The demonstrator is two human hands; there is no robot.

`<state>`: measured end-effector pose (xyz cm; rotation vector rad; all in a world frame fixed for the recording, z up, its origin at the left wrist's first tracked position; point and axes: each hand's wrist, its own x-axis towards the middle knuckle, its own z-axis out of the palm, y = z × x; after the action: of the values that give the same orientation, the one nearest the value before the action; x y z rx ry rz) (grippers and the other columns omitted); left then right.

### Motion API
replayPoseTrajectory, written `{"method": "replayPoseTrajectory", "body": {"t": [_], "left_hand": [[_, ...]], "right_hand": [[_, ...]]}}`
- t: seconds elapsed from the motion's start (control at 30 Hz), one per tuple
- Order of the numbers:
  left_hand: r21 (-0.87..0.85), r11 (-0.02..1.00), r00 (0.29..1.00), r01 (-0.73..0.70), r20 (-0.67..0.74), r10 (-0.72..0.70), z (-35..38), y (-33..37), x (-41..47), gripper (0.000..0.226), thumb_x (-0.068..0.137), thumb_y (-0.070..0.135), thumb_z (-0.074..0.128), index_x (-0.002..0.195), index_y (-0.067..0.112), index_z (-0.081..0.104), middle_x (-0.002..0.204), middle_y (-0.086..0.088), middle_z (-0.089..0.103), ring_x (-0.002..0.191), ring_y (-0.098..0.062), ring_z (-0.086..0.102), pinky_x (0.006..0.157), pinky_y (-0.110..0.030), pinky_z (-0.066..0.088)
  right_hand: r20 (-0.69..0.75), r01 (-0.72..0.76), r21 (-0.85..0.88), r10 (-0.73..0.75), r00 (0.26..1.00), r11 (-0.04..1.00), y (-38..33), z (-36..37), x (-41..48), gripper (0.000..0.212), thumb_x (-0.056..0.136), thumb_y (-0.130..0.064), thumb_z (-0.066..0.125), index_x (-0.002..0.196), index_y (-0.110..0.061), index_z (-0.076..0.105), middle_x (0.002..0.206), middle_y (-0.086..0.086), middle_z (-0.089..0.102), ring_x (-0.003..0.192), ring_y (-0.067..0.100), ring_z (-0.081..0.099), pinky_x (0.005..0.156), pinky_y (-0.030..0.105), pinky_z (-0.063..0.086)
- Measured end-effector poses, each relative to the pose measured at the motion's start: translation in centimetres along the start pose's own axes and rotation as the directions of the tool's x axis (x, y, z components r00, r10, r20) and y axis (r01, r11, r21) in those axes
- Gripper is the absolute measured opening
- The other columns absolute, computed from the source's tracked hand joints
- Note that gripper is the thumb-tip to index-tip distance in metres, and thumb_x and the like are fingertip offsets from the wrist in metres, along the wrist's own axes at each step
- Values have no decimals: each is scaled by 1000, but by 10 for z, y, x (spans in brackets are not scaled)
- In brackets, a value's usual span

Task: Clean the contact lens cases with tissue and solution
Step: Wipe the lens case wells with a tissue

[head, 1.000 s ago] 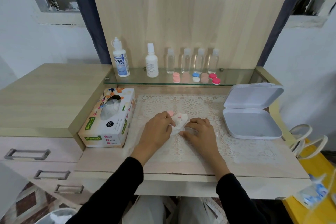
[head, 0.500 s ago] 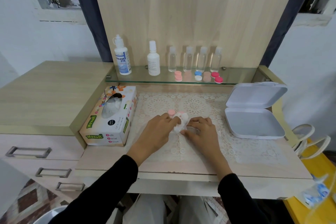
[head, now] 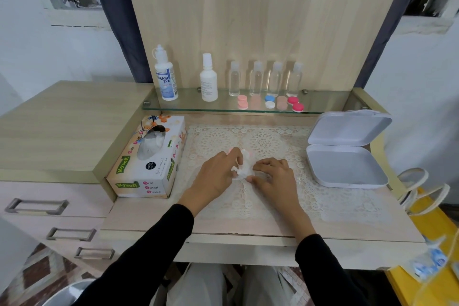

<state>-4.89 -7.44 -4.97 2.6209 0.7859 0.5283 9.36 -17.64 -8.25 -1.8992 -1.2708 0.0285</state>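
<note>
A crumpled white tissue (head: 244,167) sits between my two hands on the lace mat (head: 310,196). A pink contact lens case (head: 233,149) peeks out above it, mostly hidden by the tissue and my fingers. My left hand (head: 216,176) pinches the tissue and the case from the left. My right hand (head: 273,176) holds the tissue's right side with curled fingers. On the glass shelf (head: 323,104) stand a Dream Eye solution bottle (head: 166,77), a white bottle (head: 208,79) and several lens cases (head: 270,102).
A Mysoft tissue box (head: 149,156) lies left of my hands. An open white hinged box (head: 345,149) is at the right. Several small clear bottles (head: 265,78) line the shelf's back. Drawers (head: 37,206) are lower left, a yellow surface (head: 422,281) lower right.
Both hands stay on the tissue and case, with the fingers shifting slightly as the tissue turns. The view has tilted a little.
</note>
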Motion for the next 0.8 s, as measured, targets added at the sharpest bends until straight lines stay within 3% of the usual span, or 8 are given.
{"method": "replayPoseTrajectory", "body": {"t": [0.13,0.23,0.3,0.37,0.43,0.47,0.63,0.8], "left_hand": [[-270,957,994,108,22,-106,1,-5,0,31,83,-1,61,90,25,46,94,3,62,94,-14,57,75,-30,47],[-417,898,981,140,-66,-184,0,-6,-5,34,83,0,64,80,30,48,87,10,61,93,-9,57,81,-26,45],[-306,948,984,86,-122,-129,-1,-6,-6,30,83,0,63,80,27,50,84,10,60,87,-8,57,80,-27,47],[-7,1000,988,24,-156,-24,-3,-1,-8,22,82,4,62,83,24,54,83,3,57,76,-15,55,66,-31,48],[253,966,974,-59,-199,112,-5,6,-10,18,76,6,64,83,22,58,72,-1,54,57,-19,51,49,-28,42],[301,950,967,-84,-204,150,-5,10,-12,17,72,8,66,82,21,60,67,-1,54,51,-19,50,44,-26,38],[416,899,965,-140,-145,217,-4,18,-12,30,60,22,81,82,22,61,57,5,54,52,-14,53,40,-21,25],[261,964,991,-44,-112,76,-6,15,-8,19,88,21,62,105,21,56,82,1,53,74,-18,50,59,-27,30]], "right_hand": [[27,-6,-6,6,1000,1000,0,-1,1,24,75,-37,76,98,-27,76,104,-11,66,102,17,48,86,44,44],[52,-8,-6,8,999,1000,-2,-2,1,26,75,-40,70,99,-31,76,104,-13,64,102,15,47,87,43,43],[52,-8,-4,8,999,1000,-2,-2,0,25,76,-38,70,100,-32,75,105,-13,64,102,15,46,87,43,42],[46,-16,-2,16,999,1000,-2,-2,0,23,76,-37,71,99,-32,75,105,-14,64,102,14,45,87,43,42],[34,-20,-2,20,999,1000,-2,-1,-1,22,76,-35,74,97,-29,75,104,-13,64,103,14,46,87,43,42],[28,-20,-2,20,999,1000,-1,0,-1,22,76,-35,75,97,-27,75,104,-13,65,103,14,46,87,43,42],[23,-10,-11,10,1000,1000,-1,0,-1,23,76,-35,76,97,-25,76,104,-11,66,101,17,48,86,44,43],[22,-5,-12,5,1000,1000,0,0,0,23,76,-35,77,97,-24,76,104,-10,66,101,18,48,85,44,43]]}}
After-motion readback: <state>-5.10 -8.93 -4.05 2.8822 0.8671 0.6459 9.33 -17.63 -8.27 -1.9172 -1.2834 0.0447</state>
